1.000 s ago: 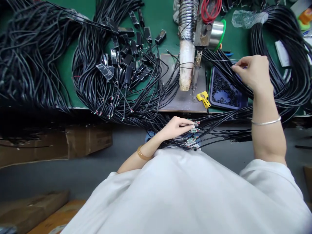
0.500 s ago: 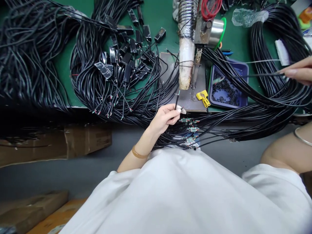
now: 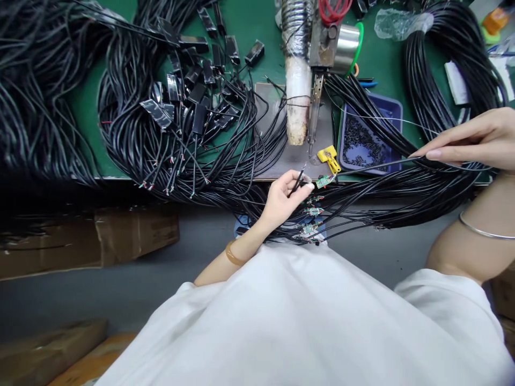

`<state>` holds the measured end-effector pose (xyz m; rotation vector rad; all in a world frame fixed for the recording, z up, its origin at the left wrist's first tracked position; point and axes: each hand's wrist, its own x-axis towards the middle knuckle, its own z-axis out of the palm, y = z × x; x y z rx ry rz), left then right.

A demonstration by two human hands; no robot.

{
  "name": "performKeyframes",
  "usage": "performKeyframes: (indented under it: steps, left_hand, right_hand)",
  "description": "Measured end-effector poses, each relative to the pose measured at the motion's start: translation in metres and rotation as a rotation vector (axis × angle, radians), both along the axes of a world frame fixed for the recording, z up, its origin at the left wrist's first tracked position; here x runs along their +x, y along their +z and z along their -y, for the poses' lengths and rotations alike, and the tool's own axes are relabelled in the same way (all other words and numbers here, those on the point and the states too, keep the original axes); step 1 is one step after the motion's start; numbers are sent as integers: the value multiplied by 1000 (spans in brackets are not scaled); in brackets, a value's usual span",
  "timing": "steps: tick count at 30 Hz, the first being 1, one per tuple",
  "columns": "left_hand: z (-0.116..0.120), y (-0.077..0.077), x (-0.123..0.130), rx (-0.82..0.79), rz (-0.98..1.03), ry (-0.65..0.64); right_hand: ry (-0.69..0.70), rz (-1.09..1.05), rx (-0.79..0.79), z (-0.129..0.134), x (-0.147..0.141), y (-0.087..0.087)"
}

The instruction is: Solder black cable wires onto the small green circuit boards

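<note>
My left hand (image 3: 279, 201) is closed on a black cable end (image 3: 298, 181) in front of the workbench edge. Just right of its fingertips is a small green circuit board (image 3: 323, 182), at the end of a black cable (image 3: 374, 165). My right hand (image 3: 475, 140) pinches that cable farther along, at the right. A thin silvery wire (image 3: 406, 121) runs from the bench's middle towards the right fingers; whether they hold it too, I cannot tell. More green boards (image 3: 313, 212) with cables hang below the left hand, by the white shirt.
An upright soldering iron (image 3: 316, 104) stands beside a wrapped duct (image 3: 298, 102), with a wire spool (image 3: 348, 49) behind. A yellow clip (image 3: 329, 158) lies near a blue tray (image 3: 396, 115) of small black pieces. Black cable bundles (image 3: 132, 107) cover the left; a coil (image 3: 418, 80) lies right.
My right hand has moved left and down, bringing the cable with its board beside my left hand. My left hand has turned slightly, and its cable end now sits lower, away from the duct mouth.
</note>
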<state>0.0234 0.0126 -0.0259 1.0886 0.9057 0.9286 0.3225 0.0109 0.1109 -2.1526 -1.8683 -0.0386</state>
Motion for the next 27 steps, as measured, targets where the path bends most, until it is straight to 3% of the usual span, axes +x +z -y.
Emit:
performKeyframes:
  steps: [4, 7, 9, 10, 12, 13, 14, 16, 19, 23, 27]
  left_hand:
    - [9, -1, 4, 301, -287, -4]
    - [10, -4, 7, 420, -340, 13]
    - [6, -7, 7, 407, -341, 14]
    - [3, -8, 7, 362, -317, 4]
    - [-5, -8, 7, 215, -215, -36]
    - [-9, -8, 6, 136, -147, -58]
    - [-13, -8, 5, 65, -81, -80]
    - [-19, -7, 4, -33, 16, -119]
    - [-23, -6, 1, -111, 81, -166]
    - [-23, -5, -1, -181, 98, -209]
    - [-22, -4, -3, -196, 108, -225]
  right_hand:
    - [33, -34, -72, -6, 10, 5]
    - [139, -84, -380, -25, 28, 12]
    - [222, -115, -527, -30, 28, 17]
    - [239, -94, -420, -29, 22, 18]
    - [226, 69, 5, -15, -3, 19]
    - [239, 94, 136, -4, -19, 18]
    - [273, 31, 161, 8, -36, 15]
    - [352, -53, 126, 32, -67, 2]
    - [439, -233, -16, 53, -95, -30]
    - [345, -316, 200, 52, -111, -80]
    - [469, -398, 228, 44, -127, -114]
